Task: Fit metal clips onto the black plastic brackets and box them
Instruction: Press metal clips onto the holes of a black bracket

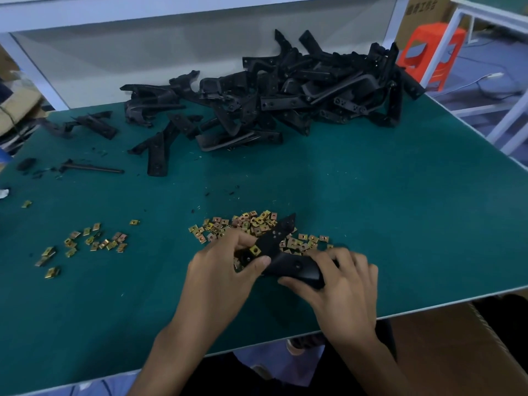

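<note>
Gripped by both hands near the front edge of the green table, one black bracket is held just above a heap of loose clips. Its rounded near end is clasped by the right hand. Its left edge is pinched by the left hand, beside a brass-coloured clip seated on it. A smaller scatter of clips is spread to the left, and a pile of brackets is heaped at the far side.

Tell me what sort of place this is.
Probably a small factory's hand-assembly bench. A heap of identical black brackets lies on a green work mat, loose metal clips are scattered nearby, and the left hand and right hand grip one bracket.
</note>
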Demonstrator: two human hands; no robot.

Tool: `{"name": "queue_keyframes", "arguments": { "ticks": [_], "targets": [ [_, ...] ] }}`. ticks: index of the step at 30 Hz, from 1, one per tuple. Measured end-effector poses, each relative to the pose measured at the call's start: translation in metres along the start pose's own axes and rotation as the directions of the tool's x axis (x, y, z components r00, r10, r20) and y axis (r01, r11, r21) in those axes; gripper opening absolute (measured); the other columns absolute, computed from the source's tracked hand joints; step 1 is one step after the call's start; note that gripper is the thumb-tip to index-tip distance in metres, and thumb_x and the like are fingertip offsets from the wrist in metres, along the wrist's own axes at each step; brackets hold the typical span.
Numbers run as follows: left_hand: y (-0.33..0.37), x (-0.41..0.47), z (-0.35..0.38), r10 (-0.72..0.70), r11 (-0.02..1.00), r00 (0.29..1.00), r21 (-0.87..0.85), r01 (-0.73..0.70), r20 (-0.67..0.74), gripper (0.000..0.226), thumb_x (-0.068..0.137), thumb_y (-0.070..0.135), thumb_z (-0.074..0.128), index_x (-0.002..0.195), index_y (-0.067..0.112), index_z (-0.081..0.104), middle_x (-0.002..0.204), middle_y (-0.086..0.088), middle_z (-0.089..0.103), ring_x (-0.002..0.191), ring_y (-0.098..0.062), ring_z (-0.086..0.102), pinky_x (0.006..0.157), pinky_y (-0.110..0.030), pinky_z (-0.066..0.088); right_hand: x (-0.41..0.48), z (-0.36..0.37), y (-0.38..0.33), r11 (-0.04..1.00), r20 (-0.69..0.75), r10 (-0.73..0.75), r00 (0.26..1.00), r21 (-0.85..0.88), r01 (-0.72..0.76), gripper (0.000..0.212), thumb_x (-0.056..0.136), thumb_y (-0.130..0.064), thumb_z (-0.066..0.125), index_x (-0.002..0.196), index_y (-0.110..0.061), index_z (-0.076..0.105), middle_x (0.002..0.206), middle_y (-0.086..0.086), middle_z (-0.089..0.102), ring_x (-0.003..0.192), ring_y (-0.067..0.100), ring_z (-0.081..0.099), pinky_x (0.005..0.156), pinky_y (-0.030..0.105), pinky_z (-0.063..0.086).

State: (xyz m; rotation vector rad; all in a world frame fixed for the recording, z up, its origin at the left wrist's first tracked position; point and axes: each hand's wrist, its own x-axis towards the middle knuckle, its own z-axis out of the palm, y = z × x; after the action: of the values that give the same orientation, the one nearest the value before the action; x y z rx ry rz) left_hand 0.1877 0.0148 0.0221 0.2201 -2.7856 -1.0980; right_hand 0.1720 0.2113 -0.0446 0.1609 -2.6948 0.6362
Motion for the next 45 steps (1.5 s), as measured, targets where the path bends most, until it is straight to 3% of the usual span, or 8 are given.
{"name": "queue_keyframes", "arguments": {
  "ticks": [7,11,14,16,25,32,37,45],
  "targets": [
    [0.015,0.012,0.009,0.053,0.977,0.998,-0.210,-0.045,0.035,0.017,0.083,0.037,0.079,0.094,0.035,0.066,0.091,0.024,0.070,0.091,0.009,0.063,0.074,-0.010,0.047,0.000,-0.001,0.002,0.990,-0.044,0.112,0.993,0.085,-0.108,0.062,0.076,-0.082,0.050,0.105,-0.032,0.072,0.099,-0.007,0.061,0.098,0.025,0.051,0.079,0.039,0.034],
    [0.031,0.046,0.004,0.188,0.875,0.955,-0.480,-0.058,0.228,0.038,0.093,0.057,0.051,0.099,0.029,0.076,0.097,0.010,0.077,0.095,-0.001,0.069,0.082,-0.013,0.049,-0.001,-0.004,0.003,0.956,-0.141,0.184,0.973,0.256,-0.143,0.068,0.078,-0.084,0.049,0.108,-0.026,0.069,0.102,-0.006,0.059,0.099,0.023,0.050,0.082,0.034,0.032],
    [0.022,0.086,0.022,0.206,0.978,0.967,-0.034,-0.203,0.151,0.025,0.098,0.039,0.055,0.107,0.026,0.074,0.105,0.010,0.076,0.102,-0.009,0.066,0.092,-0.023,0.042,-0.002,-0.005,0.003,0.955,-0.135,0.173,0.976,0.266,-0.133,0.069,0.076,-0.083,0.051,0.107,-0.024,0.071,0.103,-0.005,0.060,0.099,0.024,0.051,0.083,0.035,0.033],
    [0.014,0.103,0.037,0.255,0.924,0.951,0.244,-0.294,0.177,0.023,0.098,0.024,0.062,0.116,0.015,0.073,0.111,-0.003,0.074,0.107,-0.021,0.063,0.101,-0.033,0.034,-0.001,-0.006,0.002,0.954,-0.124,0.174,0.977,0.267,-0.136,0.067,0.075,-0.082,0.053,0.106,-0.025,0.071,0.102,-0.006,0.060,0.099,0.024,0.051,0.083,0.036,0.033],
    [0.020,0.127,0.039,0.049,0.945,0.934,0.288,-0.158,0.353,0.013,0.094,0.027,0.068,0.082,0.024,0.066,0.078,0.012,0.061,0.096,-0.021,0.065,0.103,-0.038,0.042,0.000,-0.005,0.003,0.961,-0.083,0.158,0.984,0.240,-0.134,0.067,0.076,-0.083,0.052,0.106,-0.026,0.071,0.101,-0.007,0.060,0.098,0.023,0.053,0.081,0.038,0.033],
    [0.017,0.096,0.011,0.058,0.987,0.983,-0.160,-0.030,0.172,0.007,0.095,0.032,0.067,0.100,0.029,0.063,0.085,0.009,0.073,0.079,-0.004,0.065,0.069,-0.023,0.048,0.000,-0.003,0.003,0.975,-0.084,0.118,0.989,0.201,-0.099,0.070,0.078,-0.086,0.047,0.106,-0.026,0.070,0.100,-0.008,0.060,0.097,0.024,0.054,0.081,0.037,0.032],
    [0.020,0.070,-0.009,-0.009,0.859,0.991,-0.507,0.075,0.130,0.008,0.090,0.015,0.074,0.090,0.023,0.076,0.082,0.006,0.076,0.078,-0.004,0.068,0.074,-0.016,0.053,-0.001,-0.001,0.002,0.985,-0.088,0.065,0.994,0.162,-0.050,0.068,0.076,-0.082,0.052,0.105,-0.024,0.073,0.099,-0.005,0.061,0.096,0.024,0.054,0.080,0.037,0.033],
    [0.020,0.049,-0.013,-0.102,0.589,0.967,-0.770,0.247,0.232,0.015,0.095,-0.004,0.060,0.101,0.005,0.070,0.079,-0.006,0.067,0.071,-0.014,0.069,0.068,-0.019,0.057,-0.002,-0.002,0.000,0.993,-0.104,0.005,0.995,0.121,0.008,0.067,0.076,-0.080,0.054,0.104,-0.023,0.075,0.094,-0.003,0.062,0.093,0.026,0.055,0.077,0.037,0.032]
  ]
}}
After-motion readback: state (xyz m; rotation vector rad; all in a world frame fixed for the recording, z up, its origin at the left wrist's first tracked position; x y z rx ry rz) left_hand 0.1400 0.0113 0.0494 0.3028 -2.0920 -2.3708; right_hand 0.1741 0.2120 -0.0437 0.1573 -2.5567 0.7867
